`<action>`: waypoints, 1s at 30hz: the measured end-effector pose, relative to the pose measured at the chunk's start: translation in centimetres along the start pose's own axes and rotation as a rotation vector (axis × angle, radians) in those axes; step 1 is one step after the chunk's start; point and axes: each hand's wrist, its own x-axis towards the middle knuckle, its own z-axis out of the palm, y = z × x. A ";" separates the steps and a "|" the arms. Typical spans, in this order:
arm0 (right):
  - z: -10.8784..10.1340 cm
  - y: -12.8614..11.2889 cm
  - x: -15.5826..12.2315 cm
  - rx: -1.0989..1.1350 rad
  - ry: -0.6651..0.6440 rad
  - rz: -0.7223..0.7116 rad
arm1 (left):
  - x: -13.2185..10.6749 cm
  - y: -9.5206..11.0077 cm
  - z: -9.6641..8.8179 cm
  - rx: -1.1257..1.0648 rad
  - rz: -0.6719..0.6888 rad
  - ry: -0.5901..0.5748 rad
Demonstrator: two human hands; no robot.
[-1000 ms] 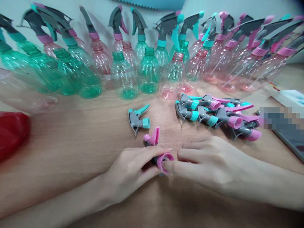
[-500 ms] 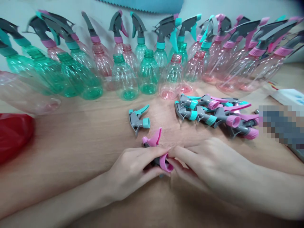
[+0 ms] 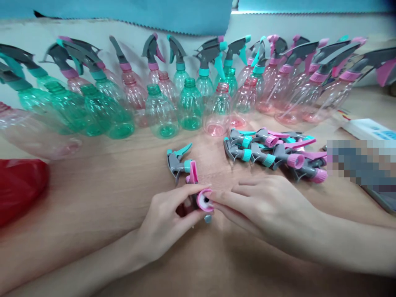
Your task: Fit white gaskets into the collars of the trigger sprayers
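Observation:
My left hand point(image 3: 168, 216) is closed around a pink and grey spray trigger head point(image 3: 199, 198), its pink collar facing me. The fingertips of my right hand point(image 3: 262, 206) pinch at that collar from the right. Just behind it a teal and grey trigger head point(image 3: 178, 161) lies on the wooden table point(image 3: 102, 194). A pile of several loose trigger heads point(image 3: 275, 152), pink and teal, lies to the right of my hands. Open-necked bottles, one teal point(image 3: 190, 105) and one pink point(image 3: 218, 111), stand behind.
Rows of green and pink spray bottles point(image 3: 102, 107), many capped with triggers, line the back of the table. A red bag point(image 3: 18, 187) lies at the left edge. A white box point(image 3: 369, 130) and a blurred flat object sit at the right.
My left hand has turned the pink trigger head so its collar opening faces me. My right fingers went from lying flat beside it to pinching the collar. The view tilted up a little.

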 end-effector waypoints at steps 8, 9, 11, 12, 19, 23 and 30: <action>-1.0 -0.3 0.2 0.130 0.078 -0.051 | -0.4 0.1 0.5 -0.147 0.086 0.165; -1.0 -0.4 0.2 0.137 0.091 -0.052 | -0.5 0.1 0.5 -0.146 0.100 0.172; -0.4 -0.7 0.1 0.141 0.104 -0.027 | -0.7 0.0 0.5 -0.124 0.134 0.150; 0.0 -0.8 0.0 0.147 0.092 -0.005 | -0.8 0.1 0.5 -0.103 0.160 0.124; 1.8 -1.4 -0.7 0.196 0.025 0.017 | -0.7 0.2 0.1 0.072 0.264 0.016; 0.2 -1.2 -0.4 0.183 0.099 -0.009 | -0.5 0.2 -0.1 0.059 0.384 0.108; -3.1 -0.3 -1.0 0.110 0.254 0.010 | -1.0 0.0 -0.7 0.093 0.719 0.128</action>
